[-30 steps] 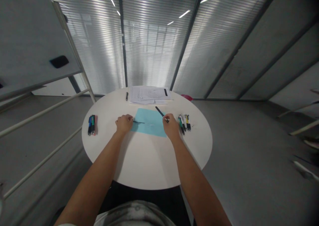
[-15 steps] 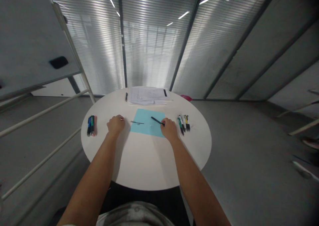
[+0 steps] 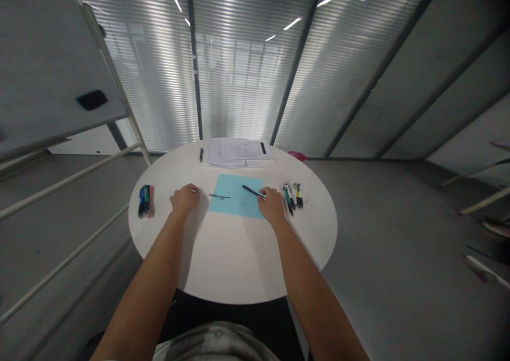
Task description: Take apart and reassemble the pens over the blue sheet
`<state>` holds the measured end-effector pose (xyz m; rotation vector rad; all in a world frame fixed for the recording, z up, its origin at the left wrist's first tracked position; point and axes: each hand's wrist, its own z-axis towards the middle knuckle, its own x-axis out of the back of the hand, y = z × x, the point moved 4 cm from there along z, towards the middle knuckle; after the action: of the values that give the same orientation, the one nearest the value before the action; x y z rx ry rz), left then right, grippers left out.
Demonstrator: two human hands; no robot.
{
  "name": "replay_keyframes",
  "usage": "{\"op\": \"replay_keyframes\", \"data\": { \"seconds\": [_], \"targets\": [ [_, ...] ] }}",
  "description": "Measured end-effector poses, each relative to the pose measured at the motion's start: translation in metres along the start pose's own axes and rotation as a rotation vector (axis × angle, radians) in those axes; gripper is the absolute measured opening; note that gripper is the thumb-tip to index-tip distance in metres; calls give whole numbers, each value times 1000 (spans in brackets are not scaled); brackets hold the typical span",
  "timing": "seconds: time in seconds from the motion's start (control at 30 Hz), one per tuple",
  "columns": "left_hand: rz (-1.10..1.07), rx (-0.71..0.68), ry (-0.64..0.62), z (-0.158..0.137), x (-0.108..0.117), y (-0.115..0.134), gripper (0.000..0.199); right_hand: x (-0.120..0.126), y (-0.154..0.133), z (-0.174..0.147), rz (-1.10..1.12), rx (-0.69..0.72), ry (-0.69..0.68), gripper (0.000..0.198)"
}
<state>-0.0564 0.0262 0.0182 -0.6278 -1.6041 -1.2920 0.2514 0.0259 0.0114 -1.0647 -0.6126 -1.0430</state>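
My right hand (image 3: 272, 204) is at the right edge of a light-blue sheet (image 3: 235, 206), its fingers closed on the near end of a black pen (image 3: 252, 190). The pen points away to the left, over the sheet. On the sheet's left part lies a thin dark rod like a pen refill (image 3: 220, 196), with a tiny part beside it that is too small to name. Left of the sheet, my left hand (image 3: 185, 198) rests with its fingers curled shut; whether something small is pinched in them is hidden.
The round white table (image 3: 227, 265) carries several pens (image 3: 145, 200) on the left and more pens (image 3: 294, 197) on the right. Printed papers (image 3: 237, 153) lie at the far edge beside a dark pen (image 3: 201, 154). A whiteboard frame (image 3: 137, 132) stands left.
The black pen has shifted very slightly to the right with my right hand. My left hand stays in place, and the camera view has moved a little.
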Motion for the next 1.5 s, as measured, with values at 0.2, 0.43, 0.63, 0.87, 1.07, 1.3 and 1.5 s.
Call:
{"op": "replay_keyframes", "data": {
  "seconds": [0.2, 0.43, 0.63, 0.87, 1.07, 1.3, 1.5],
  "targets": [
    [19, 9, 20, -1, 0, 1, 32, 6, 4, 2, 132, -101, 70, 23],
    [25, 12, 16, -2, 0, 2, 32, 4, 6, 2, 189, -157, 59, 22],
    [40, 17, 34, -2, 0, 3, 34, 6, 3, 2, 167, -124, 60, 23],
    [33, 19, 27, 0, -1, 3, 32, 4, -4, 0, 55, -34, 65, 25],
    [29, 15, 27, -2, -2, 4, 32, 4, -7, -5, -28, -38, 4, 31],
    [25, 10, 34, -3, -1, 4, 33, 0, -4, -7, -64, -59, -41, 26],
    [11, 20, 32, -2, -1, 3, 33, -1, -4, 0, 178, 8, 110, 37]
  ]
}}
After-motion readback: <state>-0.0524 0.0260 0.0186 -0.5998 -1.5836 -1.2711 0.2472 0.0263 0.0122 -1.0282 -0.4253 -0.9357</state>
